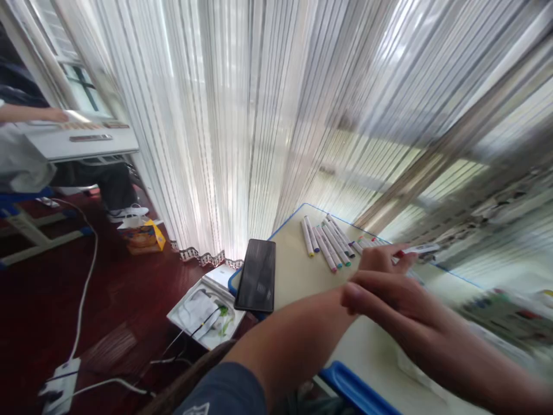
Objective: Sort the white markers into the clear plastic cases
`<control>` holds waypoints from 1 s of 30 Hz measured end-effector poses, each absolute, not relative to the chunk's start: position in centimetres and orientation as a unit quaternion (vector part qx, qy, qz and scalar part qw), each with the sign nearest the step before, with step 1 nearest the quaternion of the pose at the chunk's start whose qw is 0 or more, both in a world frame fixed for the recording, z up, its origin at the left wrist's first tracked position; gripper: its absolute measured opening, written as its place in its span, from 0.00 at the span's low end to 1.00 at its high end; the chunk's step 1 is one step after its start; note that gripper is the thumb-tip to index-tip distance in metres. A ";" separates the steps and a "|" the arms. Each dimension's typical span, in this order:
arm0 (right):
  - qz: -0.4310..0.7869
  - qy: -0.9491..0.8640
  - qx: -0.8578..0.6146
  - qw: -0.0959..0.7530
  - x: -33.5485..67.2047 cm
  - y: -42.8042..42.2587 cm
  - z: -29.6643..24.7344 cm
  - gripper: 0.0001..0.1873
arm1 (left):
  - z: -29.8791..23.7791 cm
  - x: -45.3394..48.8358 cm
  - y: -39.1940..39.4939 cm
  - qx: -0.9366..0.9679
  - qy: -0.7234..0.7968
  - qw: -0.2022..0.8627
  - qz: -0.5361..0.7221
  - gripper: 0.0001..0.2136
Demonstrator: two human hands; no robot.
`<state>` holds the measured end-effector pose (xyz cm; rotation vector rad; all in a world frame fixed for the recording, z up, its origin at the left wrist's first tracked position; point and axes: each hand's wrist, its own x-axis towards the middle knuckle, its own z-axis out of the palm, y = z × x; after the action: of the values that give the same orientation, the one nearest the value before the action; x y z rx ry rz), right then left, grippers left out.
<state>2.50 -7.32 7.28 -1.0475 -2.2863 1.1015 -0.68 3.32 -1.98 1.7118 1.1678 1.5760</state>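
My left hand (384,257) reaches across the table from the bottom centre, its fingers closed on a white marker (422,250) with a red end. Crossing in front of my left wrist is my right hand (393,300), blurred. Its thumb and a finger stretch leftward and slightly apart, with nothing visible between them; the other fingers are hidden. Several white markers (330,239) with coloured ends lie side by side beyond my hands. More markers (367,241) lie just behind my left hand, partly covered by it.
A dark phone (257,276) lies at the left edge of the pale table (287,259). A blurred marker set (496,314) stands at right. Below sit an open white box (207,314) and a power strip (63,383). Another person's hand (56,115) is over a far table.
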 end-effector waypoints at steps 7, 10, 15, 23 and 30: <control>0.367 -0.810 -0.362 -0.281 -10.5 -1.2 5.0 0.36 | -2.6 -0.7 3.7 0.652 0.402 0.255 0.589 0.16; 0.340 -0.794 -0.340 -0.372 -12.0 -0.4 4.0 0.38 | -2.6 -0.9 3.9 0.654 0.396 0.248 0.594 0.15; 0.301 -0.798 -0.344 -0.393 -12.7 -0.7 3.3 0.40 | -2.1 -1.1 3.8 0.643 0.407 0.249 0.600 0.14; 0.276 -0.802 -0.371 -0.377 -12.7 -1.0 3.1 0.39 | -1.7 -1.6 3.2 0.633 0.408 0.279 0.596 0.15; 0.297 -0.804 -0.392 -0.336 -12.9 -1.6 3.3 0.35 | -1.6 -1.6 3.6 0.618 0.384 0.341 0.596 0.16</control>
<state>-12.89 -1.62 3.26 -1.5917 -3.2637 1.2052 -1.63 3.60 -1.61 1.6075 0.9980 1.5500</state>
